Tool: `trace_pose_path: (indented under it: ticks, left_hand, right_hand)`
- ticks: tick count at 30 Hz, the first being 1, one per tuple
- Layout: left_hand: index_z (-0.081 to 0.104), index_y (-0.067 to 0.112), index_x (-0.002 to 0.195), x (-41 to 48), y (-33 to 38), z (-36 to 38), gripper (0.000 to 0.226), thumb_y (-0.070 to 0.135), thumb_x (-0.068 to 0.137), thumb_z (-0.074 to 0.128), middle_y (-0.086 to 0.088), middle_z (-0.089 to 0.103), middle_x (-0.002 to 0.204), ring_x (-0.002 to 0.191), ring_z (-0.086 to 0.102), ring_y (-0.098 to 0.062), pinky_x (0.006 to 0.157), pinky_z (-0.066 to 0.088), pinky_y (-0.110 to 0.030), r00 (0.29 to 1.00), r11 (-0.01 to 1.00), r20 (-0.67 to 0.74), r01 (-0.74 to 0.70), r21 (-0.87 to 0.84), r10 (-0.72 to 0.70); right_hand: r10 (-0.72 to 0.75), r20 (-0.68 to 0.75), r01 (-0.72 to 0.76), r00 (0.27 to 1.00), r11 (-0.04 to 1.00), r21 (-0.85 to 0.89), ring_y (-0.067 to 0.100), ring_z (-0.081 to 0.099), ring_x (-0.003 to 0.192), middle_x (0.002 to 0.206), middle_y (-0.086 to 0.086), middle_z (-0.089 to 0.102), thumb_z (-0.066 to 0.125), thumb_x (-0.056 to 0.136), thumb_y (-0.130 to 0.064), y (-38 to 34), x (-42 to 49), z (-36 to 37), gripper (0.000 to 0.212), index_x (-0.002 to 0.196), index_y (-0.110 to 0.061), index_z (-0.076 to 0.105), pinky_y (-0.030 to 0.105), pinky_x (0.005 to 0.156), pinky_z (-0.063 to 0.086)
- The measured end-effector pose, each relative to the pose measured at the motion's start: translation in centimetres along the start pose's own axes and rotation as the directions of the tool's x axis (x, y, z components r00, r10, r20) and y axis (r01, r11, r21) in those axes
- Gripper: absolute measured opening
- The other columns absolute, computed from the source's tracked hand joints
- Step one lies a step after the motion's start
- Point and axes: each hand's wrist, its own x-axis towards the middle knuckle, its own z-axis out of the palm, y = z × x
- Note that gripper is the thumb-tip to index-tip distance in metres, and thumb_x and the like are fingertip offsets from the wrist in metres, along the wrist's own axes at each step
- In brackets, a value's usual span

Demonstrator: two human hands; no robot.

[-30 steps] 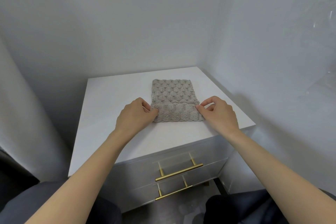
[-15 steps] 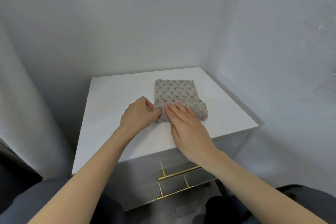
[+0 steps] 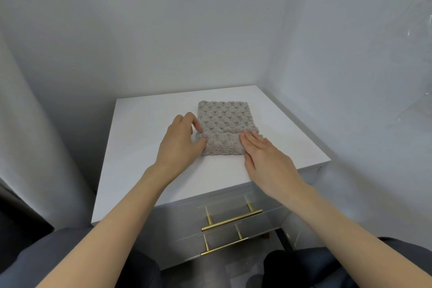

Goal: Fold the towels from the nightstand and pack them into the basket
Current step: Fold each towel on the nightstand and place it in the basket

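Both hands work a fold in a grey towel on the nightstand.

Low in the frame, brass handles [image 3: 231,218] front the nightstand [image 3: 145,147]. Just above, the right hand [image 3: 264,159] lies flat with straight fingers, pressing the towel's near right corner. The left hand [image 3: 180,145] curls at the left edge with its thumb on the near flap, seemingly pinching the fold, though the view is poor there. The towel [image 3: 224,119] sits centre frame on the white top, its near strip turned over. It looks light, plush and limp, so it will likely sag and spring open. Best taken at both ends of the folded edge. The basket is not in view.
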Motion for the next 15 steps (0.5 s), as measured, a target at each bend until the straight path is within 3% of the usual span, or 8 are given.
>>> trace_pose_path:
  ticks: [5,11,15]
  left_hand:
    - [0.069,0.020,0.107,-0.7,0.3,-0.3,0.026,0.005,0.091,0.054,0.005,0.062,0.108,0.098,0.051,-0.019,0.080,0.046,-0.036,0.934,0.920,0.076,-0.357,0.160,0.349]
    - [0.063,0.032,0.120,-0.9,-0.3,-1.2,0.033,0.031,0.087,0.061,0.016,0.062,0.114,0.107,0.052,-0.010,0.089,0.044,-0.027,0.943,0.928,0.158,-0.320,0.188,0.293]
    - [0.060,0.032,0.123,-0.9,-0.4,-1.2,0.039,0.030,0.085,0.065,0.015,0.061,0.119,0.110,0.052,-0.010,0.090,0.044,-0.029,0.952,0.935,0.171,-0.286,0.209,0.253]
  right_hand:
    - [0.017,0.032,-0.018,0.999,0.999,0.027,0.005,0.013,0.146,0.159,-0.009,0.014,0.030,0.103,-0.017,1.4,0.1,-0.2,0.053,0.153,-0.023,0.016,0.019,0.114,0.012]
    - [0.009,0.009,-0.009,1.000,0.999,0.046,0.006,0.026,0.141,0.156,-0.010,0.025,0.035,0.099,-0.014,2.0,0.4,-0.7,0.055,0.151,-0.026,0.025,0.024,0.108,0.030]
    - [0.031,-0.034,-0.026,0.999,0.990,0.138,0.015,0.044,0.125,0.142,-0.005,0.050,0.040,0.096,-0.014,2.2,0.5,-0.7,0.051,0.146,-0.027,0.037,0.031,0.090,0.044]
